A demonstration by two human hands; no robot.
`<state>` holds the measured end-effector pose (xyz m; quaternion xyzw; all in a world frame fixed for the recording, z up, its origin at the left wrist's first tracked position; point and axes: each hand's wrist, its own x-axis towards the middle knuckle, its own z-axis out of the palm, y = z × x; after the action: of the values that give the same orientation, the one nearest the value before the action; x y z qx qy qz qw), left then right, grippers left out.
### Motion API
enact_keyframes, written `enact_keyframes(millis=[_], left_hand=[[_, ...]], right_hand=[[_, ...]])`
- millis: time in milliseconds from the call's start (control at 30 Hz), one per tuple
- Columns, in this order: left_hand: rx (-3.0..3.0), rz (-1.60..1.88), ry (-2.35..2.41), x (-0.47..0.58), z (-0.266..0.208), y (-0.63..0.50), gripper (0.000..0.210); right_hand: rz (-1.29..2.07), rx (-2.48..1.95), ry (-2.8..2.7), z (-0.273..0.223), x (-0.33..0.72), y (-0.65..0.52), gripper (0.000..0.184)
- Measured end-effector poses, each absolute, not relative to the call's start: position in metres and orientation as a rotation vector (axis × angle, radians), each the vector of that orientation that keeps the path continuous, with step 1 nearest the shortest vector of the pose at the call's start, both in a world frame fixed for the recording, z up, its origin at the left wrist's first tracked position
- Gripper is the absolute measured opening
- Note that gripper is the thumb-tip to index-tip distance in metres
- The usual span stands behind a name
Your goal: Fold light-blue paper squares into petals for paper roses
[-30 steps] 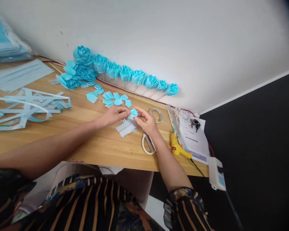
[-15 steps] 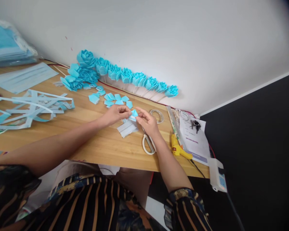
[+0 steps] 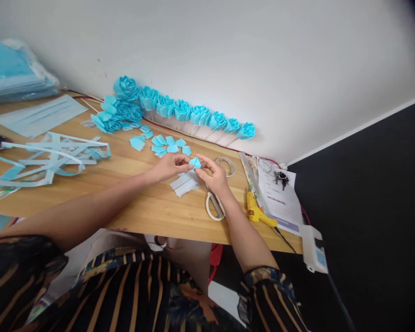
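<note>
The left hand (image 3: 171, 167) is closed in a pinch, thumb and fingers gripping the near-side edge of a small folded blue piece (image 3: 195, 162); the right hand (image 3: 214, 176) has its fingertips on the opposite edge, so the piece sits between the two hands, above the tabletop (image 3: 159, 210). Just below the fingertips lie pale blue cut pieces (image 3: 185, 184); scissors (image 3: 215, 206) rest beside the right wrist, partly under it. Beyond the left hand are more folded pieces (image 3: 172, 144), and farther off a row of blue flowers (image 3: 182, 110).

To fold this well, I'd let the left hand anchor one edge while the right thumb runs the crease outward from the point — light pressure, since the material looks thin and likely springs back. Matching both slanted sides should keep the tip sharp; whether the layers align is too small to tell.
</note>
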<state>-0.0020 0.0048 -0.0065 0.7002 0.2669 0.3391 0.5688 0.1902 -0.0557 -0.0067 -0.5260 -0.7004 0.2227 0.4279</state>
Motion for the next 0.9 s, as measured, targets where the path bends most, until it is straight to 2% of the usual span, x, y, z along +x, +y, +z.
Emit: enact_keyframes(millis=[333, 633, 800, 900], left_hand=[[1.652, 0.770, 0.684, -0.001, -0.002, 0.002, 0.026], [1.742, 0.801, 0.716, -0.001, -0.010, -0.001, 0.027], [1.597, 0.835, 0.796, -0.007, -0.007, 0.005, 0.027], [1.553, 0.826, 0.771, -0.008, -0.002, 0.005, 0.026]], right_hand=[[0.705, -1.296, -1.687, -0.005, 0.194, -0.057, 0.043], [0.642, -1.338, -1.653, 0.002, 0.192, -0.058, 0.040], [0.617, -1.436, -1.426, 0.021, 0.213, -0.056, 0.025], [0.521, -1.646, -1.613, 0.034, 0.220, -0.065, 0.013]])
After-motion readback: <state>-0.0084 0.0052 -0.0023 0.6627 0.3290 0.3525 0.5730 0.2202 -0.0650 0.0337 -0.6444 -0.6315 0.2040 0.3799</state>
